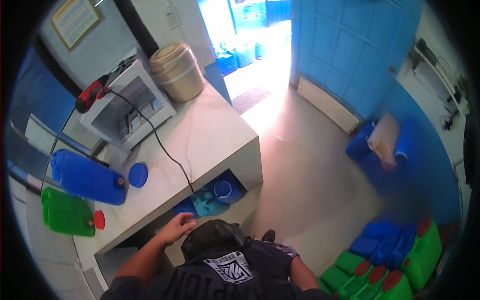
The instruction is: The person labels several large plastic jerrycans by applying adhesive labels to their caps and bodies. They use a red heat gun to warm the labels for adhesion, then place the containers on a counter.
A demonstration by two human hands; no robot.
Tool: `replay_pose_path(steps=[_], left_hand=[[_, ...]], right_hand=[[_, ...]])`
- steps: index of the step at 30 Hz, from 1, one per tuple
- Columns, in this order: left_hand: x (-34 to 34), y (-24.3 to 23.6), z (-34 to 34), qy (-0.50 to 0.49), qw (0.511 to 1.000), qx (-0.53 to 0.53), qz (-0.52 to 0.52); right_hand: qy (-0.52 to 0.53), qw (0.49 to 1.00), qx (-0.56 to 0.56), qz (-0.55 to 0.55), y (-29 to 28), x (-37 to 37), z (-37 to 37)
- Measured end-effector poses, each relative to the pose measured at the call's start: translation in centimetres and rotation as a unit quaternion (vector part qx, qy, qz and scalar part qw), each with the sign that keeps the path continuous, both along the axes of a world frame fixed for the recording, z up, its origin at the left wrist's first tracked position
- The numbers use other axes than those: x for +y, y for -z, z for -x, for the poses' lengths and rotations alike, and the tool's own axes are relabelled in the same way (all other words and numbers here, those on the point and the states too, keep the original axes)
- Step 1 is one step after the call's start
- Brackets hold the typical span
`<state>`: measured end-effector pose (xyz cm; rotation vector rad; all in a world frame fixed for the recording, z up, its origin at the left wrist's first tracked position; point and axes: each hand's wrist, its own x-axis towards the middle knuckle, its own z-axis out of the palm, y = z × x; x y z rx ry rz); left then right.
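Note:
My left hand [179, 228] is raised just in front of the counter's edge, its fingers loosely bent and apart with nothing in them. Closest to it is the shelf opening under the counter, where a teal container [209, 204] and a blue container [227, 190] sit. Of my right arm [302, 274] only a part shows beside my body; the hand itself is out of sight. On the counter [200, 132] stand a blue jug [87, 176] and a green jug [66, 212], with a round blue lid [138, 175] and a red cap [99, 220] by them.
A white cabinet [162, 111] bears a red power tool [91, 95], whose black cord crosses the counter. Beside it is a beige cooler [177, 72]. Green jugs [425, 255] and blue jugs [382, 242] crowd the lower right floor. The blue door [350, 55] stands ajar.

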<state>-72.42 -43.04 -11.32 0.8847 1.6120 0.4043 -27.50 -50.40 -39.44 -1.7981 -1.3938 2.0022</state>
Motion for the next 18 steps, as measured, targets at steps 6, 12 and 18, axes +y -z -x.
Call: replay_pose_path(steps=[6, 12, 18], left_hand=[[5.1, -0.2, -6.3, 0.054, 0.998, -0.032, -0.022], [9.0, -1.9, -8.1, 0.039, 0.998, -0.044, -0.031], [12.8, -2.9, -6.3, 0.026, 0.996, -0.07, -0.053]], right_hand=[[-0.017, 0.999, -0.013, 0.026, -0.7, 0.6, -4.3], [-0.057, 0.998, -0.021, 0.019, -0.8, 5.8, -4.3], [-0.114, 0.993, -0.033, -0.008, -2.8, 12.5, -2.8]])
